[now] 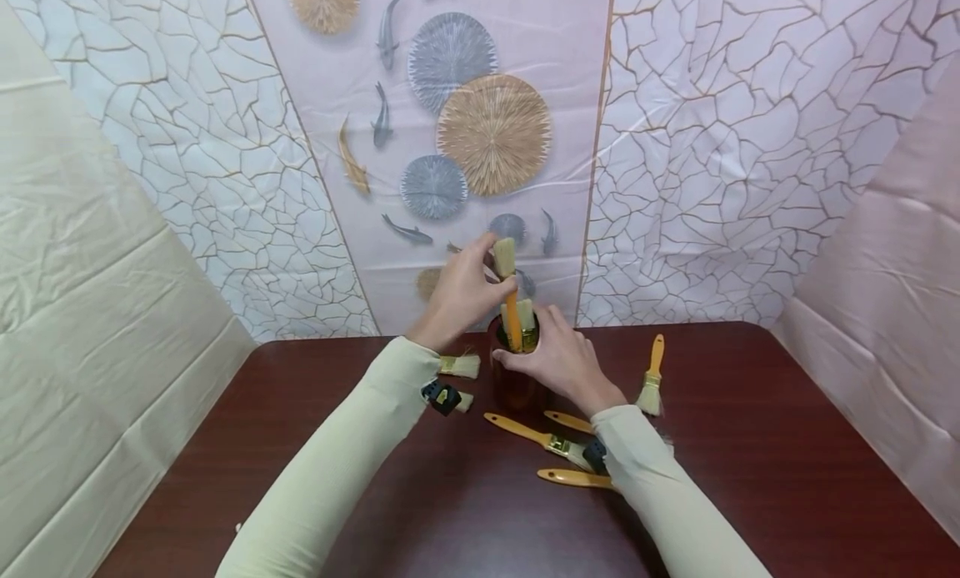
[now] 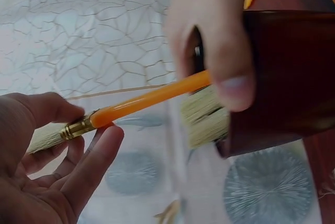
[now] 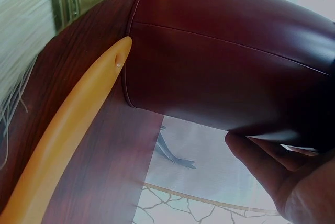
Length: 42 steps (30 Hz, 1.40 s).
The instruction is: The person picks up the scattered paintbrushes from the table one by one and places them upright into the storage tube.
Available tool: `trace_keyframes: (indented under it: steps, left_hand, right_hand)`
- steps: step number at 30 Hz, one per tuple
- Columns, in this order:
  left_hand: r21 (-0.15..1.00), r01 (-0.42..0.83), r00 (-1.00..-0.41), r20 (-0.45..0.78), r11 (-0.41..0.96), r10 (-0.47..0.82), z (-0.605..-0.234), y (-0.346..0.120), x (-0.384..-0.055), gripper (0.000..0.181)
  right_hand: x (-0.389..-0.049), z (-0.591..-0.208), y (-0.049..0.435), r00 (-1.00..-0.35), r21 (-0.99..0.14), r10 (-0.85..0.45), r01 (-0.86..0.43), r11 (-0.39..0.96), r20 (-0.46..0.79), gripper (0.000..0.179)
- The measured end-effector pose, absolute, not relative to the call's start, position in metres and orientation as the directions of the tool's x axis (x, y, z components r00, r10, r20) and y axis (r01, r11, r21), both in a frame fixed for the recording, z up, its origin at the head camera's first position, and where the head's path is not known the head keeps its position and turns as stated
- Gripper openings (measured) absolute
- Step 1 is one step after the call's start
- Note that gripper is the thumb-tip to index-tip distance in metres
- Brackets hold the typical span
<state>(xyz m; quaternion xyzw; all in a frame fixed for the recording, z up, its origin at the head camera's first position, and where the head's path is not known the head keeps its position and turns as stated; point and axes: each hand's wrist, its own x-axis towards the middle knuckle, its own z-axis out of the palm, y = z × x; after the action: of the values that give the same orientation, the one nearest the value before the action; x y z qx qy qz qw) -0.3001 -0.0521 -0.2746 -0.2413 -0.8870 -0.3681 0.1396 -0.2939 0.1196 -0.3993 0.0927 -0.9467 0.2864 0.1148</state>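
My left hand [image 1: 467, 288] pinches 1 brush [image 1: 513, 315] by its ferrule [image 2: 78, 127], bristles [image 1: 505, 255] up so the handle [image 2: 152, 98] seemingly enters the cup [image 1: 512, 390] on the counter [image 1: 420, 511], which my right hand [image 1: 560, 354] grips near the top for steadiness.

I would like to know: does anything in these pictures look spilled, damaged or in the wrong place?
Nothing looks spilled or broken, and the dark red holder stands upright. The untidy part is the loose brushes, lying at mixed angles on the table while others stand inside. The backdrop cloth is creased.
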Motion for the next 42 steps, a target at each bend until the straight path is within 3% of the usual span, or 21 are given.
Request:
trace_keyframes:
  steps: [6, 12, 16, 25, 35, 42]
  left_hand:
    - [0.547, 0.491, -0.862, 0.419, 0.678, 0.286, -0.293, -0.051, -0.304, 0.013]
    - [0.514, 0.441, -0.885, 0.383, 0.736, 0.264, -0.308, -0.052, -0.305, 0.043]
    - [0.523, 0.413, -0.904, 0.336, 0.745, 0.265, -0.314, -0.053, -0.305, 0.049]
    - [0.467, 0.378, -0.921, 0.282, 0.799, 0.270, -0.322, -0.053, -0.306, 0.008]
    - [0.479, 0.342, -0.939, 0.211, 0.808, 0.272, -0.329, -0.056, -0.306, 0.021]
    - [0.557, 0.365, -0.931, 0.241, 0.746, 0.275, -0.325, -0.067, -0.302, 0.029]
  right_hand:
    - [-0.292, -0.399, 0.117, -0.954, -0.518, -0.114, -0.248, 0.819, 0.276, 0.107]
    - [-0.292, -0.398, 0.118, -0.948, -0.507, -0.114, -0.257, 0.823, 0.296, 0.109]
    - [-0.293, -0.398, 0.119, -0.942, -0.500, -0.114, -0.268, 0.823, 0.317, 0.107]
    - [-0.293, -0.399, 0.120, -0.940, -0.506, -0.119, -0.275, 0.817, 0.318, 0.100]
    - [-0.294, -0.400, 0.119, -0.944, -0.493, -0.121, -0.266, 0.828, 0.306, 0.111]
    - [-0.294, -0.400, 0.121, -0.945, -0.498, -0.112, -0.259, 0.827, 0.306, 0.110]
